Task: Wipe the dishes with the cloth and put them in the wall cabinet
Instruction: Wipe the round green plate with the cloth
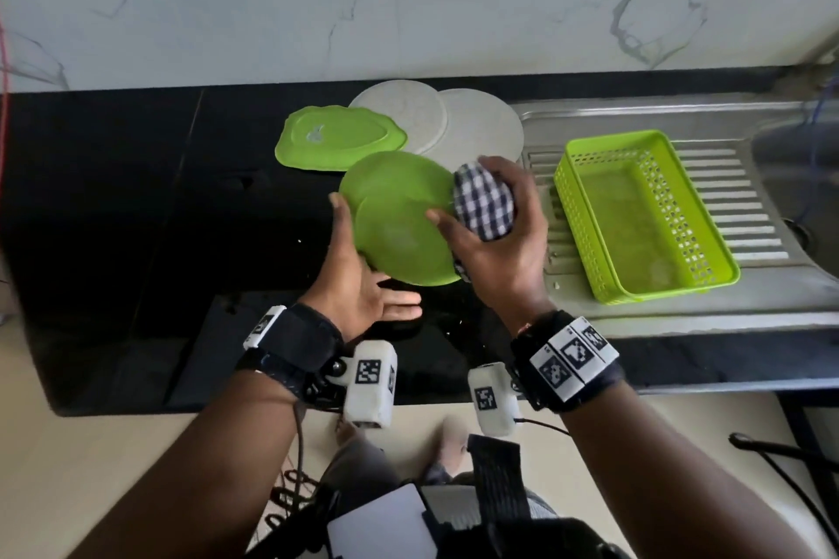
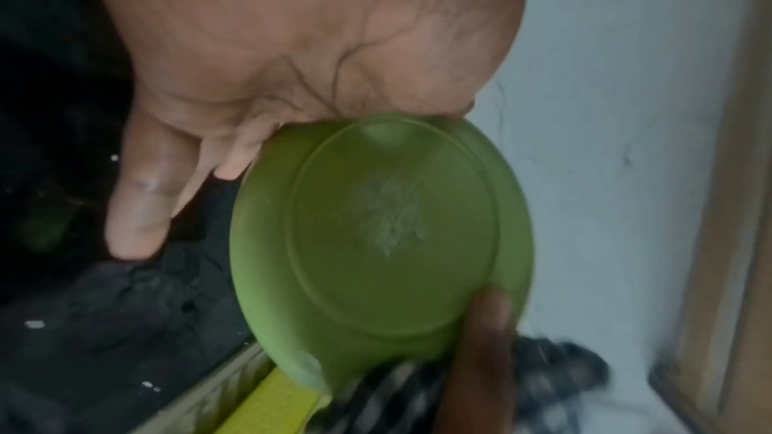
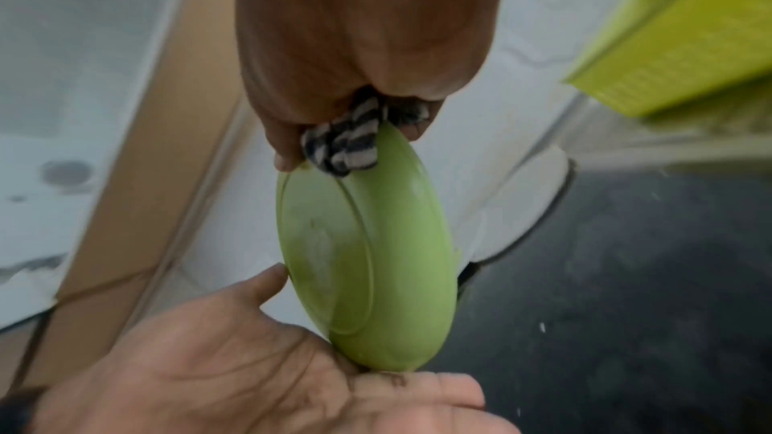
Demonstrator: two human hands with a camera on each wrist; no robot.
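Note:
A round green plate (image 1: 399, 222) is held tilted above the black counter (image 1: 136, 204), its ringed underside toward me. My left hand (image 1: 363, 277) cradles its lower left rim in the palm, thumb up along the edge and fingers straight. My right hand (image 1: 504, 259) grips a bunched blue-and-white checked cloth (image 1: 483, 204) and pinches it over the plate's right rim. In the right wrist view the cloth (image 3: 342, 147) wraps the top edge of the plate (image 3: 376, 259). The left wrist view shows the plate's scuffed base (image 2: 376, 243) against my palm (image 2: 250, 78).
Behind the plate lie a green leaf-shaped tray (image 1: 338, 136) and two grey round plates (image 1: 404, 113) (image 1: 486, 127) on the counter. A green perforated basket (image 1: 635, 213) sits on the steel drainboard (image 1: 749, 195) to the right. A marble wall rises behind.

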